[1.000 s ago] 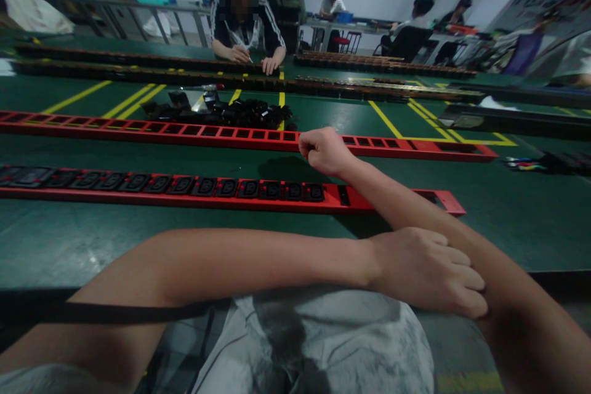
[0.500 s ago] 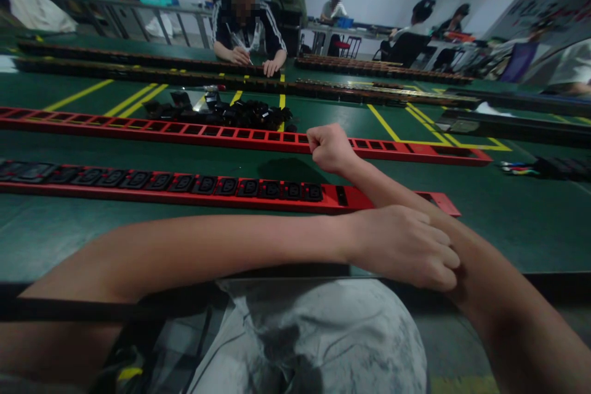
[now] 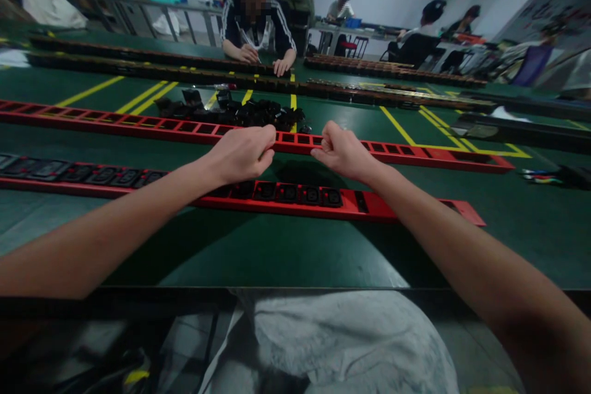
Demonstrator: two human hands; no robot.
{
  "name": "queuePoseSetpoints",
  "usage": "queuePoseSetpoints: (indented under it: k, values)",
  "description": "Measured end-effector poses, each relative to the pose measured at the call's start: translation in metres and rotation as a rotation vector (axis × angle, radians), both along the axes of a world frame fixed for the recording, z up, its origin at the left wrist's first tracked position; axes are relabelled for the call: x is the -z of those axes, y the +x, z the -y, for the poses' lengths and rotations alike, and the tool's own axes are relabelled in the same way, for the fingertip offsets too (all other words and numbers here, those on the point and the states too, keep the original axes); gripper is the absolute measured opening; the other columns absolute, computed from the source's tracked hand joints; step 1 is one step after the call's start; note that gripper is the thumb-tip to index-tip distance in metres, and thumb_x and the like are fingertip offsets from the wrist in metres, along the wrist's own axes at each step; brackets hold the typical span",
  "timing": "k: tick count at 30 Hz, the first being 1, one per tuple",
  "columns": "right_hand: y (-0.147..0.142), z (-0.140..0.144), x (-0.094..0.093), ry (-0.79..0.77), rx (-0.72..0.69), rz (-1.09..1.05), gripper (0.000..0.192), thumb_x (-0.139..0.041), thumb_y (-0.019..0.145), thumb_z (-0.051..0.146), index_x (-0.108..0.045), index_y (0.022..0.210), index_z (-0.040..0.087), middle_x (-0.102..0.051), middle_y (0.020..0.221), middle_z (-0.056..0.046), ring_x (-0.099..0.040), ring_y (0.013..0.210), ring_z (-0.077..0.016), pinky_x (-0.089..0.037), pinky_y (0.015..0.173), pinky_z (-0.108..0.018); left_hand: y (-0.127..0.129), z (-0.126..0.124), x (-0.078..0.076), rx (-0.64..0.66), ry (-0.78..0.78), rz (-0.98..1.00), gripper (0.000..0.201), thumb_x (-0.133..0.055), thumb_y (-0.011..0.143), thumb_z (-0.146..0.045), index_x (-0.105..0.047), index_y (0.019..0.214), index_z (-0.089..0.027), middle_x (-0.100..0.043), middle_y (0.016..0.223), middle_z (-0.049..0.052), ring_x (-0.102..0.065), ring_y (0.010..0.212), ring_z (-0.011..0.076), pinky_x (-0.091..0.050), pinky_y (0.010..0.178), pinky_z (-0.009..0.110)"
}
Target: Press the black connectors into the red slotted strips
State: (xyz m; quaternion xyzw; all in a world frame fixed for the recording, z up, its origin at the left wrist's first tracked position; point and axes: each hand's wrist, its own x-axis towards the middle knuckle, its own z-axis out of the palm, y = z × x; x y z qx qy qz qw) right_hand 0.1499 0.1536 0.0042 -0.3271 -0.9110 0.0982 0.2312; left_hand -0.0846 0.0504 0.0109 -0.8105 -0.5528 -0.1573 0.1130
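Note:
My left hand (image 3: 244, 151) is closed in a loose fist above the two red rails, with no object showing in it. To its right, my right hand (image 3: 341, 146) is also curled into a fist, and nothing shows between its fingers. A gap separates the two hands. Behind them runs a long red rail (image 3: 295, 148) with a row of rectangular openings. A nearer red rail (image 3: 383, 209) holds a row of black power sockets (image 3: 289, 192); my left forearm hides part of that row.
A pile of black parts (image 3: 258, 114) lies beyond the rails. Dark long strips (image 3: 397, 95) cross the green table (image 3: 295, 252) farther back. Wires with coloured ends (image 3: 538, 177) lie at the right. A co-worker (image 3: 258, 31) sits opposite; other people sit behind.
My left hand has left my right forearm and moved up and leftward over the rails. My right hand stays raised as a fist. The view has shifted slightly.

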Motion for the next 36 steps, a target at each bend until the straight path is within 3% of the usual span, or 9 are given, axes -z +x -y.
queuePoseSetpoints:
  k: [4,8,14,20,24,27,31,36]
  values:
    - [-0.001,0.001,0.002,0.117,0.063,0.017,0.019,-0.052,0.078,0.019,-0.037,0.067,0.022,-0.037,0.056,0.003,-0.027,0.054,-0.0103,-0.020,0.056,-0.030,0.000,0.001,0.005,0.088,0.032,-0.025,0.019,-0.042,0.089,-0.020,-0.054,0.074,-0.017,-0.058,0.074,0.005,-0.050,0.069,0.0160,-0.035,0.065,0.029]
    - [0.001,0.000,0.003,0.154,0.036,-0.005,0.030,-0.050,0.077,0.016,-0.029,0.056,0.022,-0.030,0.052,0.004,-0.023,0.051,-0.0089,-0.020,0.055,-0.031,0.000,0.004,0.003,0.161,0.055,0.007,0.025,-0.042,0.088,-0.014,-0.052,0.065,-0.017,-0.057,0.071,0.005,-0.049,0.069,0.0154,-0.037,0.066,0.029]
    - [0.000,0.000,0.006,-0.010,-0.041,0.174,0.037,-0.051,0.075,0.015,-0.026,0.048,0.021,-0.025,0.049,0.005,-0.022,0.048,-0.0081,-0.020,0.055,-0.031,0.004,0.011,0.001,0.214,0.047,-0.054,0.031,-0.044,0.084,-0.012,-0.051,0.054,-0.017,-0.057,0.067,0.004,-0.049,0.068,0.0155,-0.033,0.059,0.028]
    - [-0.004,0.000,0.008,-0.104,-0.112,0.347,0.038,-0.052,0.076,0.018,-0.029,0.047,0.021,-0.025,0.047,0.006,-0.024,0.047,-0.0084,-0.020,0.053,-0.030,0.007,0.015,0.007,0.162,-0.090,-0.035,0.033,-0.047,0.084,-0.023,-0.053,0.052,-0.018,-0.052,0.055,0.000,-0.042,0.054,0.0129,-0.021,0.053,0.028]
    - [-0.014,0.003,0.001,-0.236,-0.172,0.351,0.034,-0.056,0.075,0.018,-0.031,0.051,0.020,-0.028,0.051,0.007,-0.028,0.048,-0.0079,-0.021,0.052,-0.028,0.009,0.012,0.005,0.074,-0.236,0.034,0.045,-0.045,0.090,-0.041,-0.047,0.051,-0.018,-0.044,0.049,-0.002,-0.033,0.047,0.0115,-0.017,0.052,0.028]
    - [-0.017,0.005,-0.006,-0.401,-0.261,0.349,0.028,-0.060,0.079,0.028,-0.043,0.059,0.019,-0.039,0.056,0.006,-0.036,0.053,-0.0087,-0.026,0.053,-0.026,0.010,0.008,0.003,0.046,-0.356,0.078,0.049,-0.041,0.092,-0.049,-0.049,0.055,-0.018,-0.046,0.051,-0.001,-0.036,0.047,0.0116,-0.018,0.051,0.028]
    - [-0.003,0.005,-0.012,-0.614,-0.434,0.355,0.027,-0.058,0.085,0.041,-0.062,0.080,0.015,-0.056,0.070,0.001,-0.048,0.061,-0.0110,-0.034,0.056,-0.025,0.009,0.006,0.003,0.073,-0.435,0.068,0.048,-0.034,0.095,-0.047,-0.053,0.061,-0.019,-0.053,0.057,0.000,-0.041,0.050,0.0122,-0.021,0.051,0.028]
    - [0.018,0.001,-0.018,-0.771,-0.542,0.337,0.031,-0.068,0.080,0.041,-0.068,0.097,0.014,-0.067,0.089,-0.004,-0.059,0.078,-0.0154,-0.043,0.070,-0.027,0.008,0.006,0.004,0.082,-0.441,0.079,0.044,-0.037,0.094,-0.043,-0.051,0.060,-0.019,-0.054,0.057,-0.001,-0.042,0.050,0.0122,-0.022,0.051,0.028]
